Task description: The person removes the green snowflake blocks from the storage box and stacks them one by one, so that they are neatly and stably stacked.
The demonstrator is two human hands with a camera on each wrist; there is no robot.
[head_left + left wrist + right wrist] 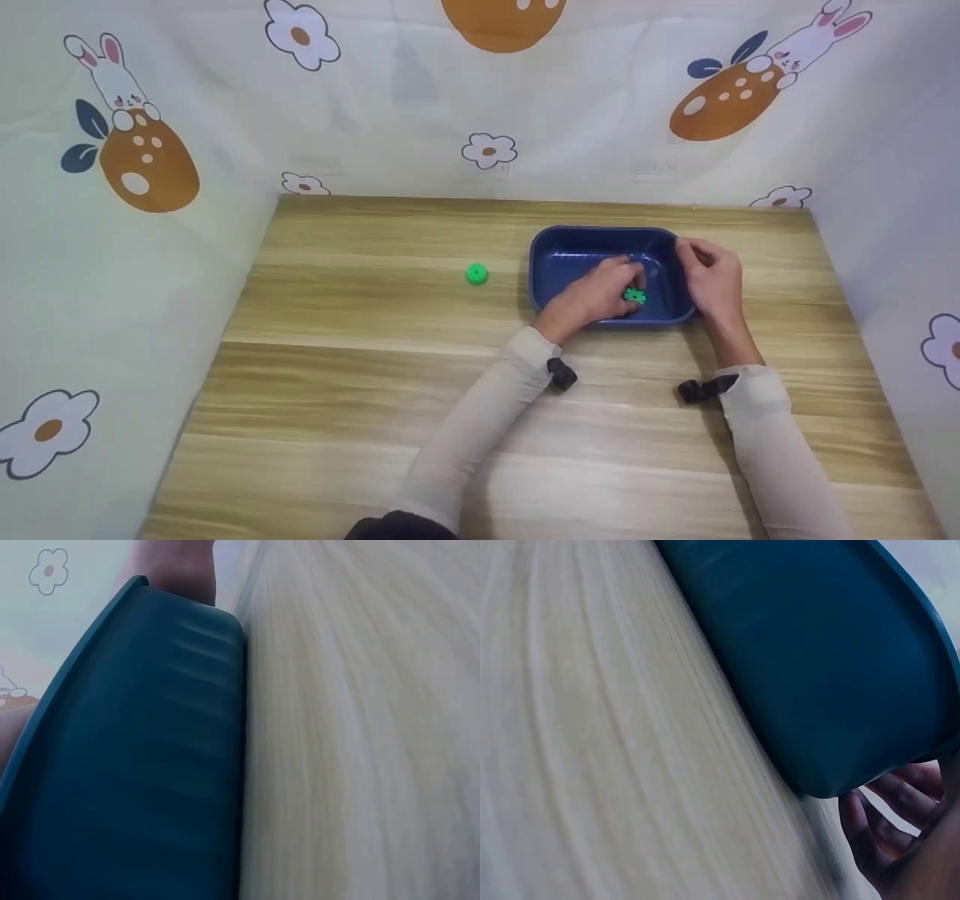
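Note:
A dark blue rectangular basin sits on the wooden table. My left hand reaches over its near rim and pinches a small green toothed plastic piece between thumb and fingers, inside the basin. At the basin's right end, my right hand holds the rim, thumb at the top edge. The right wrist view shows its fingers bent against the outer wall of the basin. In the left wrist view the basin wall hides most of the left hand.
A round green piece with a small dark centre lies on the table, left of the basin. Patterned cloth walls enclose the table at the back and on both sides.

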